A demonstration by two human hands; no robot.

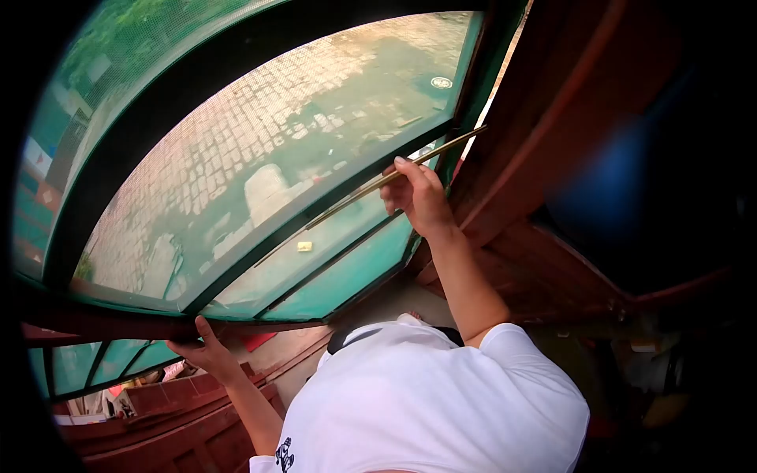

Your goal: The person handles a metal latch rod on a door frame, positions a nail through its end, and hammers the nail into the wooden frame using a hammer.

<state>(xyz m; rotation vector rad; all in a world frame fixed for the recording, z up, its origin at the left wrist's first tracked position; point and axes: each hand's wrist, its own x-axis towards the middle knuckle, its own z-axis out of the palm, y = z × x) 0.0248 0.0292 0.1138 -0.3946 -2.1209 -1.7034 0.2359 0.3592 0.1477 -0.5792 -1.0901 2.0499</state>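
My right hand [423, 197] is raised in front of a framed green panel of glass and mesh, with thumb and fingers closed round a long, thin, brownish stick [359, 195]. The stick slants along the dark crossbar [296, 229], and its upper end reaches the red-brown frame [512, 134] at right. Whether the stick touches the crossbar I cannot tell. At lower left, my left hand [209, 356] holds the dark red lower edge [126, 322] of the panel. Its thumb points up, and its other fingers are partly hidden.
Brick paving [213, 158] shows through the panel. A round white sticker [441, 82] and a small yellow patch [304, 247] are on or behind it. Red wooden panelling [173, 430] stands at lower left. The right side is dark, with a blurred blue shape [603, 185].
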